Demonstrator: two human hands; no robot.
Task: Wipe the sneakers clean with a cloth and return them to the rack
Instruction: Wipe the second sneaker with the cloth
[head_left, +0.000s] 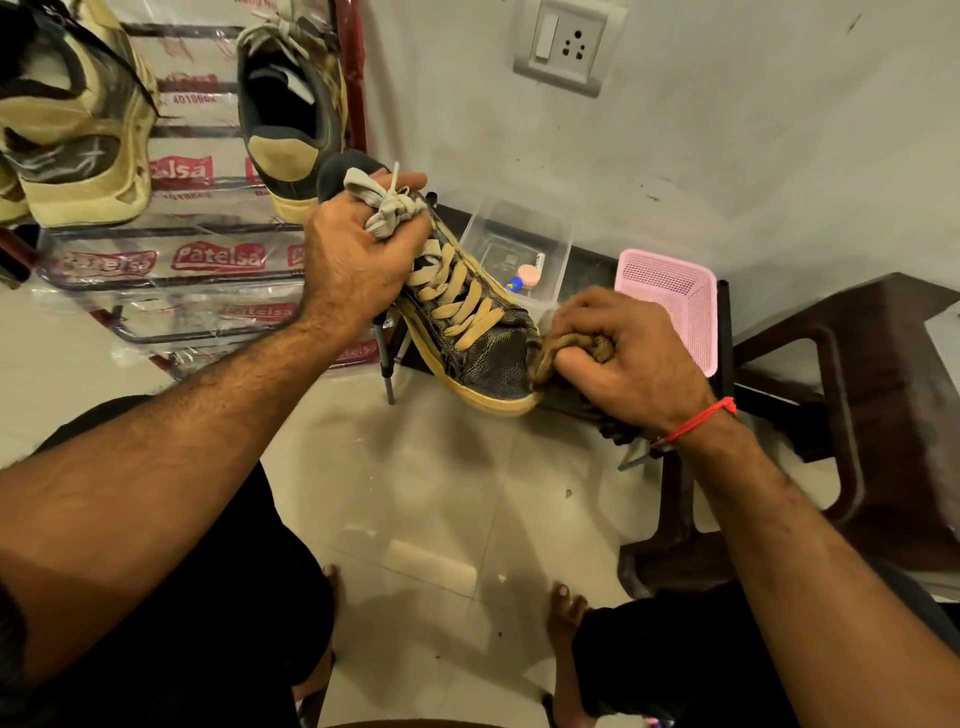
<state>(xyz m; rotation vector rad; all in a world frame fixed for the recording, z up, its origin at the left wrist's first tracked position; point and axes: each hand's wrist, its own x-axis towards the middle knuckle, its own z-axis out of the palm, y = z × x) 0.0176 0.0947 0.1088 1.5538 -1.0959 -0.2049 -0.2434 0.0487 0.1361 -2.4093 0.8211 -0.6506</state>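
Observation:
A black cracked-leather sneaker (483, 348) with tan laces and a yellowed sole is held in mid-air, toe pointing down and to the right. My left hand (358, 254) grips it at the ankle and the tied lace bow. My right hand (623, 353) is closed around a bunched brown cloth (566, 348) pressed against the toe's right side. A matching sneaker (291, 104) sits on the shoe rack (171, 270) at upper left, beside a tan and black shoe (72, 130).
A low dark stand (592, 270) behind the sneaker carries a clear plastic box (519, 234) with small items and a pink mesh basket (675, 306). A brown plastic chair (857, 415) stands at right. A wall socket (566, 44) is above. My bare feet rest on the tiled floor (441, 519).

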